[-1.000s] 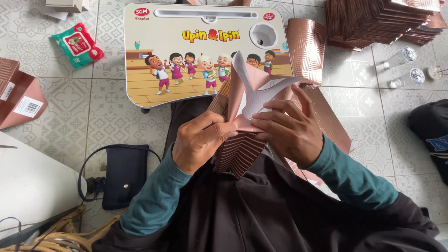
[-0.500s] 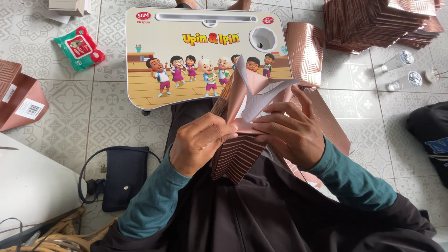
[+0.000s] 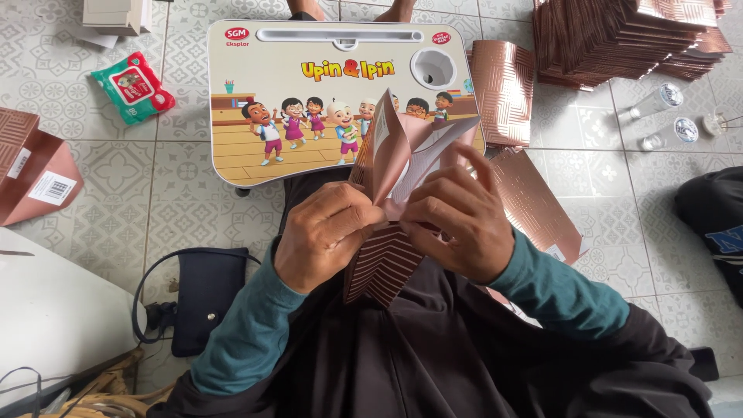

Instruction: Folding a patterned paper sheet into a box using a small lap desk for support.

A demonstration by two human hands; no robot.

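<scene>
Hands first — your left hand (image 3: 329, 232) is curled shut, pinching the left edge of the rose-gold patterned paper bag (image 3: 387, 259), and your right hand (image 3: 457, 224) grips the other side with its fingers (image 3: 437, 197) tucked into the folded-open top. The bag sits tilted over your lap, just in front of the small lap table (image 3: 255, 101) with the cartoon kids printed on it. Its pale inner side shows at the top, striped outside down low.

Around you — a tall stack of flat bags (image 3: 619, 39) on the tile at far right, one flat bag (image 3: 503, 93) leaning by the table's edge, and another (image 3: 542, 205) lying under your right forearm. A green wipes pack (image 3: 131, 87) lies off to the left, a black pouch (image 3: 203, 298) by your left elbow.
</scene>
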